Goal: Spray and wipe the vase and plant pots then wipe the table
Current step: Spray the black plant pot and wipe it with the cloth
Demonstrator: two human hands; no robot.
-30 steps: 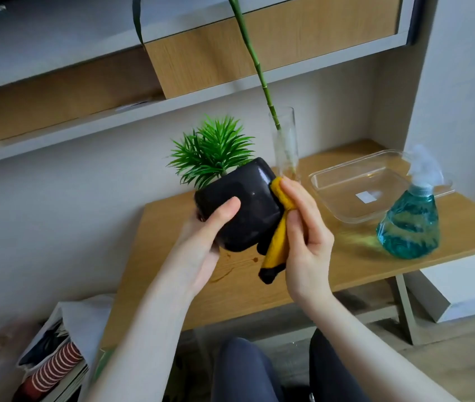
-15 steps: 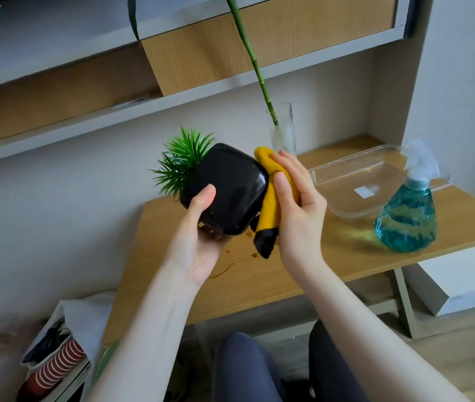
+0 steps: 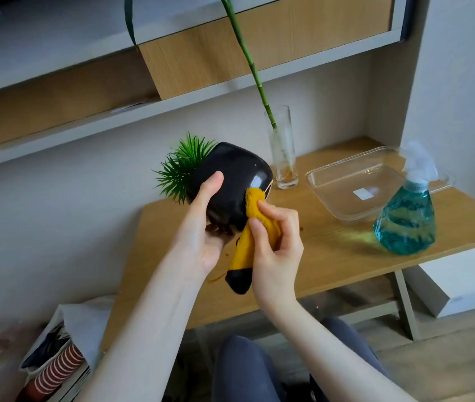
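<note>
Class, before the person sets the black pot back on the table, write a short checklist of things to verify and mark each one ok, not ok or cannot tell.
1. Left hand grips the black pot securely: ok.
2. Pot upright for setting down: not ok, it is tipped with the plant pointing left.
3. Right hand holds the yellow cloth against the pot: ok.
4. Bare spot on the table below the pot: ok.
5. Glass vase and spray bottle stand apart from that spot: ok.
6. Whole pot wiped clean: cannot tell.
</note>
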